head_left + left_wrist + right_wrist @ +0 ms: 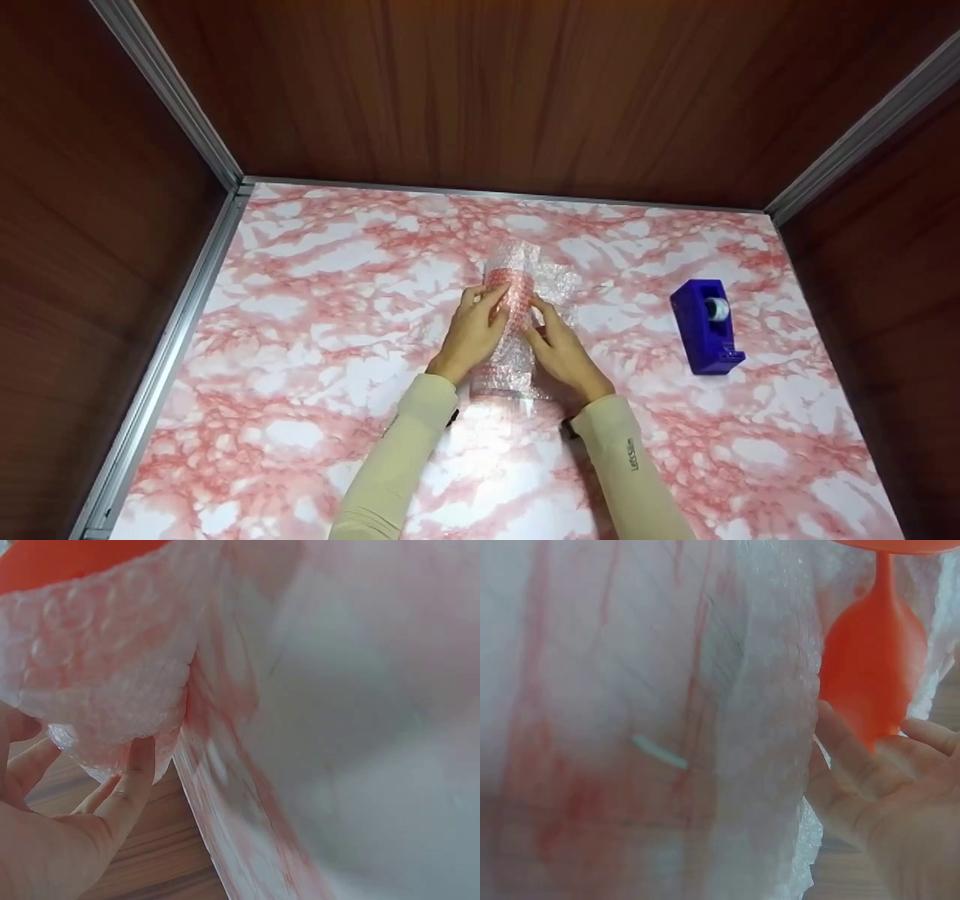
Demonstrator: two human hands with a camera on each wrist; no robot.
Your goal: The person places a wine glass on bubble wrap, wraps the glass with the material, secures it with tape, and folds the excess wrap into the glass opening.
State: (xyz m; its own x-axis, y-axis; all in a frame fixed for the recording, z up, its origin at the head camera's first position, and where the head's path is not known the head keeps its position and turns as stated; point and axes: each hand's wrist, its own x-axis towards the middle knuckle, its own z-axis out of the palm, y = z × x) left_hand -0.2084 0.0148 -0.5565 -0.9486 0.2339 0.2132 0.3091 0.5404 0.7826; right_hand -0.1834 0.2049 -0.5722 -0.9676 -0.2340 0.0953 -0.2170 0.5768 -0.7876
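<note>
An orange goblet (874,652) with a stem and a round base lies in a sheet of bubble wrap (556,281). Through the wrap its colour shows pinkish in the head view, and its orange end (67,561) shows in the left wrist view. On the left side of the roll, my left hand (472,330) grips it, fingers bent over the wrap. My right hand (561,351) holds the other side, thumb and fingers around the wrapped goblet. A loose flap of wrap spreads out to the right, partly behind the right hand.
To the right stands a blue tape dispenser (694,334) with a roll of clear tape (717,309) in it. The pink-and-white marbled table (337,337) is bounded by dark wooden panels (480,97) at the back and both sides, with metal framing (191,112) at the corners.
</note>
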